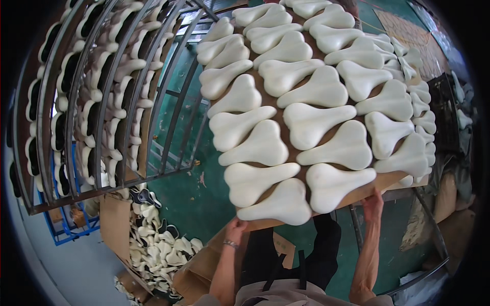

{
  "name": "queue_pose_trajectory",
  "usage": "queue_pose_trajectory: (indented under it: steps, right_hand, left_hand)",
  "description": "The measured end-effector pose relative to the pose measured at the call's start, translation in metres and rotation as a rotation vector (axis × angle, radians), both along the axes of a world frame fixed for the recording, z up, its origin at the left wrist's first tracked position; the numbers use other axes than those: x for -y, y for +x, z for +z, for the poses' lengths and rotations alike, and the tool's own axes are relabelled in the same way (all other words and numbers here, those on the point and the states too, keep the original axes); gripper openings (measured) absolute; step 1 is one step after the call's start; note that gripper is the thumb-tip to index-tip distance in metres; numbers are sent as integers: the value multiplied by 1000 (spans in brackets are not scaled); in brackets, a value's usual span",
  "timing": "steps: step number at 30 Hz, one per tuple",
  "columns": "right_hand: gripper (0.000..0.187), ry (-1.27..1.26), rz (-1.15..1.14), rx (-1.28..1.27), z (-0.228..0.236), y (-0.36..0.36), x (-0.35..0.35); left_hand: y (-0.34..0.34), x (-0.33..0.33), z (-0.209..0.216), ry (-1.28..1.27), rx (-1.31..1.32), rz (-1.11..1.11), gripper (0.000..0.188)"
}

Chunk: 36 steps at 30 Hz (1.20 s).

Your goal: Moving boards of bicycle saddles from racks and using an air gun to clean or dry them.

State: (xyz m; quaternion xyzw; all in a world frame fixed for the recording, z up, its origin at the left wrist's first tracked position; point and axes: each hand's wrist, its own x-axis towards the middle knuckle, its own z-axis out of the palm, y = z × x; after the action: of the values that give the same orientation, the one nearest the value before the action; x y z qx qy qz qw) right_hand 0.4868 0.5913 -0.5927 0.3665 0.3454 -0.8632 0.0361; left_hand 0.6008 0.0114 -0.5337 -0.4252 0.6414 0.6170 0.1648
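Note:
A wide brown board (352, 198) spreads out in front of me, covered with rows of white foam bicycle saddle pads (338, 186). At its near left corner, my left hand (236, 229) is closed on the edge, a metal band around the wrist. My right hand (373, 205) grips the near edge farther right, its fingers partly under the board. One saddle pad (279, 203) lies close to the near edge between my hands. Whether anything supports the board from below is hidden.
To the left stands a metal rack (176, 109) with tiers of saddles. Below it, an open cardboard box (115, 224) borders a pile of loose saddle pads (163, 250). A blue metal frame (76, 235) is beside it. Metal bars (434, 224) and a dark crate (443, 112) are at right.

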Motion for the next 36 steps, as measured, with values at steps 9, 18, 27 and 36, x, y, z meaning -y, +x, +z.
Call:
queue_pose_trajectory:
  steps: [9, 18, 27, 36]
  right_hand:
    - [45, -9, 218, 99, 42, 1, 160]
    - [47, -124, 252, 328, 31, 112, 316]
    - [50, -233, 249, 471, 21, 146, 384]
    - [57, -260, 326, 457, -57, 106, 448]
  left_hand:
    - [23, 198, -30, 28, 74, 61, 18]
    - [111, 359, -46, -273, 67, -166, 38]
    - [173, 434, -89, -519, 201, -288, 44]
    - [190, 474, -167, -306, 84, 101, 47]
